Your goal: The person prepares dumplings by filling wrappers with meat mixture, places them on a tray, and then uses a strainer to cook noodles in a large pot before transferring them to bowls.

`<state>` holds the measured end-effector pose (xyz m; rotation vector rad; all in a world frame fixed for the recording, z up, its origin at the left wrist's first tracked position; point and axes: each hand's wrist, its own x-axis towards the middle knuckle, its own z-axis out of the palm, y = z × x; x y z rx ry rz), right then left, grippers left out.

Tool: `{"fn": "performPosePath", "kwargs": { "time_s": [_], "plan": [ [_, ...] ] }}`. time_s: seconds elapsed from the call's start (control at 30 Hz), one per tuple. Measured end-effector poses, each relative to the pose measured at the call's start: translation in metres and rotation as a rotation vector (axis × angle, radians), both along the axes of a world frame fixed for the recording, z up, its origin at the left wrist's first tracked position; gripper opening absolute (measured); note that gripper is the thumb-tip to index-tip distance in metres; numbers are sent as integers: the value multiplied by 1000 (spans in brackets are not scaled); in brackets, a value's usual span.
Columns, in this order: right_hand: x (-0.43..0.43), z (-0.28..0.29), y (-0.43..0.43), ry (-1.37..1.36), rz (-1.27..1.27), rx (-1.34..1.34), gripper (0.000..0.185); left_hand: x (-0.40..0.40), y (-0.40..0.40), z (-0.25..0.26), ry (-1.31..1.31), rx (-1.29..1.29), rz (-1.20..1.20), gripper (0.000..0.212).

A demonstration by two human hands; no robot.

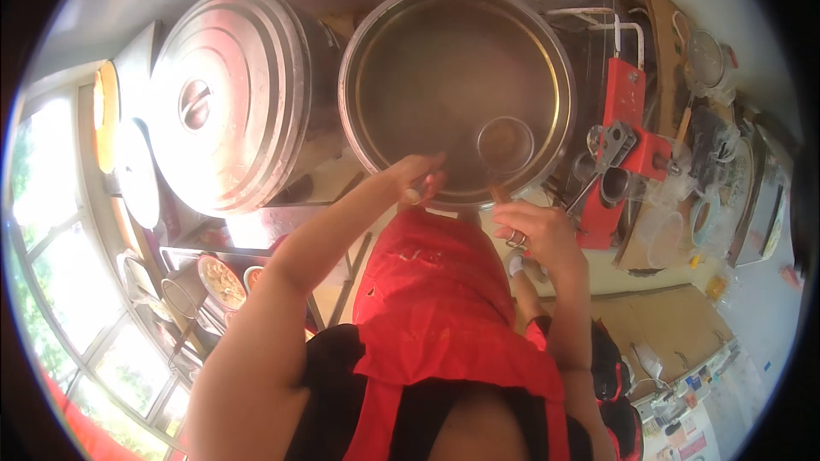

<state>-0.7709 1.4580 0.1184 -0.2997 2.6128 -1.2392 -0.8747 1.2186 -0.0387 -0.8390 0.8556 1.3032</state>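
A large round steel stockpot (349,86) stands before me, holding cloudy brownish liquid (435,77). My right hand (535,227), with a ring on one finger, grips the wooden handle (498,193) of a round ladle or strainer (506,144). The round head is over or in the liquid, near the pot's lower right rim. At the near rim, my left hand (419,179) is curled, its fingertips blurred over the pot. Something small and pale shows beneath its fingers; whether it is a held thing is unclear.
A large lidded pot (221,102) stands on the left. Right of the stockpot is a red metal lever device (618,141), with strainers and plastic bags beyond. Food bowls (221,282) sit at lower left by the windows. Another person's leg (528,298) shows at lower right.
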Motion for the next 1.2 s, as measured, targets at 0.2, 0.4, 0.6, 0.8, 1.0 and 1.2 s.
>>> {"fn": "performPosePath", "kwargs": {
  "time_s": [0.2, 0.4, 0.6, 0.8, 1.0, 1.2],
  "plan": [
    [-15, 25, -3, -43, 51, 70, 24, -23, 16, -30, -104, 240, 386, 31],
    [-25, -13, -9, -319, 86, 8, 24, 16, -31, -2, -57, 332, 487, 34],
    [-38, -67, -19, -311, 346, -90, 23, 16, -49, -3, 377, -35, 39, 36],
    [-33, -82, -21, -550, 79, -417, 17, -31, -57, -29, 608, -88, -234, 29],
    [-4, -73, 1, -448, -277, -528, 21, -79, -134, 30, 1487, 261, -884, 39],
    [-9, -31, 15, -485, -615, -738, 21, -216, -83, 40, 1269, -93, -1702, 28]
  ]
}}
